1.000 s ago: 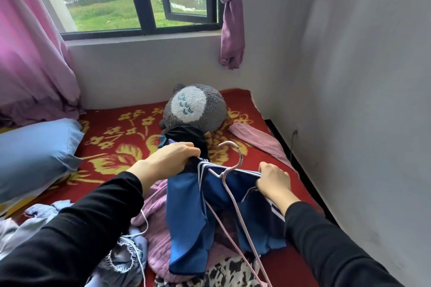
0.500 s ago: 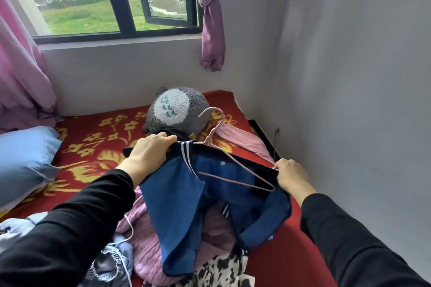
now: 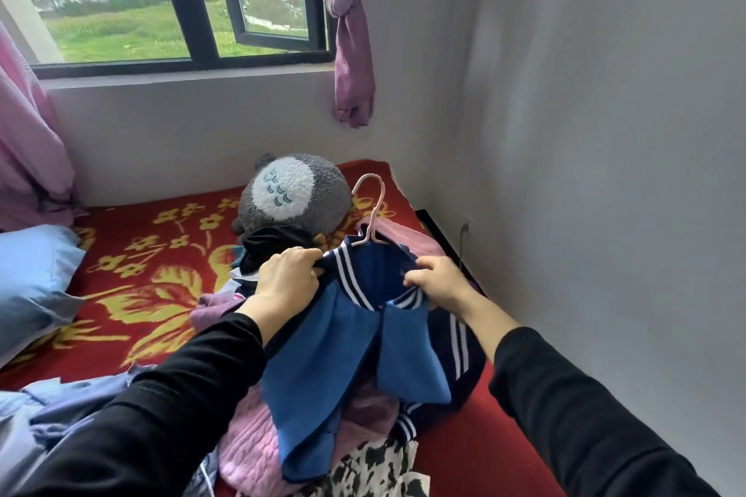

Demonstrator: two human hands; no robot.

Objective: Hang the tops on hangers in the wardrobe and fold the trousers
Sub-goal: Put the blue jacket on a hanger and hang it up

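Both arms, in black sleeves, reach forward over the bed [image 3: 133, 295], wrists bent slightly down. The left hand [image 3: 288, 280] has its fingers curled around the left side of the striped collar of the blue jacket [image 3: 335, 355], and the right hand [image 3: 438, 284] grips the right side. The pink hanger [image 3: 376, 214] sits inside the neck (mostly its hook shows), and the hook stands up toward the far wall. The jacket's length runs from collar, far, to hem, near, over a pink knit [image 3: 250, 444].
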